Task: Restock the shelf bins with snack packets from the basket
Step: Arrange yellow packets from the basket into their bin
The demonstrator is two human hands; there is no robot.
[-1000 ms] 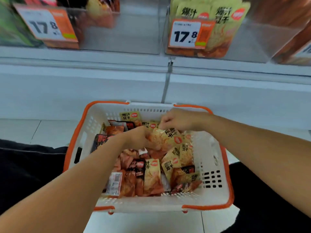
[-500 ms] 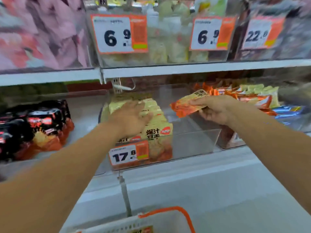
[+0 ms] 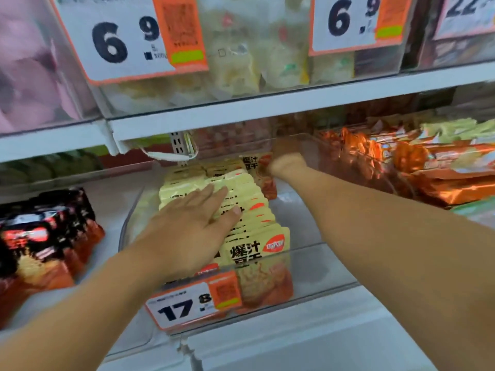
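A clear shelf bin [image 3: 316, 266] with a 17.8 price tag [image 3: 187, 306] holds a row of yellow and orange snack packets [image 3: 257, 250] standing on edge. My left hand [image 3: 192, 220] lies flat on top of the row with its fingers straight. Deep at the back of the bin, my right hand [image 3: 286, 162] grips one yellow and orange packet [image 3: 261, 172] behind the row. The basket is out of view.
Black and red packets [image 3: 45, 236] sit in the bin to the left, and shiny orange packets [image 3: 417, 167] fill the bin to the right. The shelf above [image 3: 267, 111] carries bins of pale packets with 6.9 tags [image 3: 128, 36]. A white shelf ledge [image 3: 294, 341] runs below.
My view rose from the basket to the shelf. My right hand carried a packet from in front of the bin to its back end. My left hand stayed on the row of packets.
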